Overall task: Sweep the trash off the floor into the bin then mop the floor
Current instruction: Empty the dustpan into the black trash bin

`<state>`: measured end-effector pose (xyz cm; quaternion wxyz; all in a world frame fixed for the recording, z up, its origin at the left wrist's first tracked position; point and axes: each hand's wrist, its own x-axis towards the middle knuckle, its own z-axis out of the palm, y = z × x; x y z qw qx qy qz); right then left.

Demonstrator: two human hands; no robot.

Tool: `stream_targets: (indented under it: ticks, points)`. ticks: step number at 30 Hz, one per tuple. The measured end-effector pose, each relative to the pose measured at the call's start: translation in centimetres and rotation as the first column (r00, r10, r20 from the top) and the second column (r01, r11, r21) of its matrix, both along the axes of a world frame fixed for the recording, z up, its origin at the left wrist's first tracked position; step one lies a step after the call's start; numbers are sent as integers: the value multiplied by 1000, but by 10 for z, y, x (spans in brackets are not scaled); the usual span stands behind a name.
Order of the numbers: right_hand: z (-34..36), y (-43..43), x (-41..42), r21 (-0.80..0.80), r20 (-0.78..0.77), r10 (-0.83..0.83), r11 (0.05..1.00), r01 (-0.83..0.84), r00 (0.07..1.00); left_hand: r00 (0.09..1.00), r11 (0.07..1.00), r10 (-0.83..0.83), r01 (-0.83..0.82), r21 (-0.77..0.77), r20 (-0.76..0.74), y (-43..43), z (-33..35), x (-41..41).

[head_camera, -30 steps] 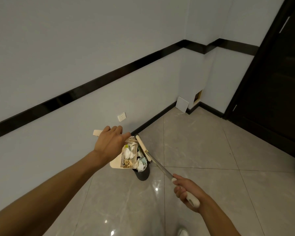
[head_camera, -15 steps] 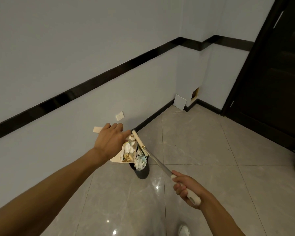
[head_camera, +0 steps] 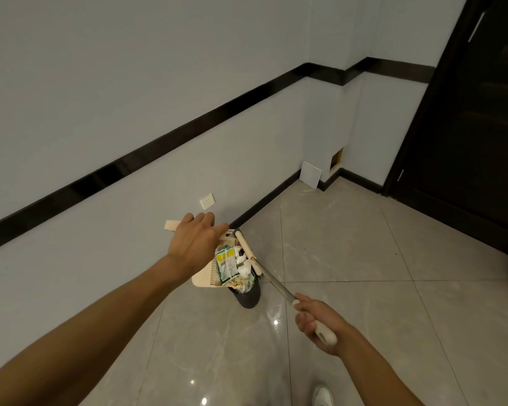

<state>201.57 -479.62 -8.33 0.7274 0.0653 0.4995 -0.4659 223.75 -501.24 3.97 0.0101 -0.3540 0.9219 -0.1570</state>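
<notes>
My left hand point(head_camera: 194, 244) holds the cream dustpan point(head_camera: 206, 275) by its handle, tipped over the dark bin point(head_camera: 248, 297) by the wall. Trash point(head_camera: 230, 266), a green and yellow packet and crumpled white paper, lies at the pan's lower edge and in the bin's mouth. My right hand point(head_camera: 317, 320) grips the white end of the broom point(head_camera: 276, 284). The broom's metal shaft runs up to its cream head, which lies against the pan's right side above the bin.
The grey tiled floor point(head_camera: 349, 259) spreads to the right. A dark door point(head_camera: 467, 142) stands at the far right. A white panel point(head_camera: 311, 174) leans in the corner and a socket point(head_camera: 206, 200) sits on the wall. My white shoe point(head_camera: 323, 397) shows at the bottom.
The trash has slid lower in the pan toward the bin, and the green and yellow packet now shows. Both hands keep their hold.
</notes>
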Motion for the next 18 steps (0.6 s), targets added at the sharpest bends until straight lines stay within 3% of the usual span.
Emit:
stream_targets:
  ticks: [18]
  points:
    - [7, 8, 0, -48, 19, -31, 998, 32, 999, 999, 998, -45, 46, -40, 14, 1, 7, -6]
